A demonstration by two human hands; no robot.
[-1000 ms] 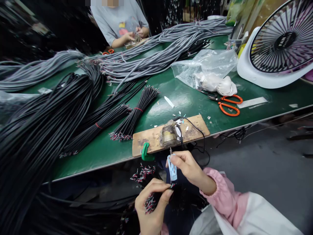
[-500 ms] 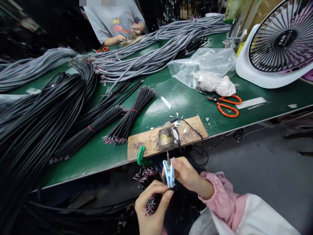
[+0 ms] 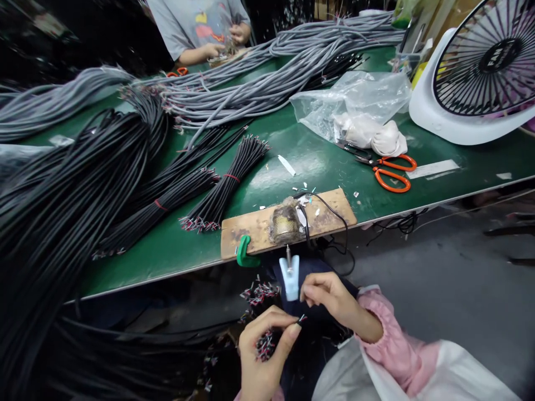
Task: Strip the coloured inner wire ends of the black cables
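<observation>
My left hand (image 3: 267,348), at the bottom middle, is closed around a bundle of thin black cables (image 3: 264,345) with red and white wire tips. Between its thumb and forefinger it pinches one cable end (image 3: 301,319) with bared wires. Up and to the right of that end is my right hand (image 3: 328,296), its fingers curled together and nothing visible in them. Just left of it, apart from the fingers, a light blue clothes peg (image 3: 290,278) sits on the metal shaft (image 3: 288,253) of a small motor (image 3: 285,223), which is fixed to a wooden board (image 3: 330,214).
A green clamp (image 3: 244,252) grips the board at the table edge. Tied black cable bundles (image 3: 228,181) and grey cables (image 3: 246,97) cover the left and back. Orange-handled scissors (image 3: 390,172), a plastic bag (image 3: 330,100) and a fan (image 3: 443,125) are right. A co-worker (image 3: 200,33) sits opposite.
My right hand has let go of the clothes peg and moved right, away from it. My left hand keeps its cables, and the cable end is now apart from the peg.
</observation>
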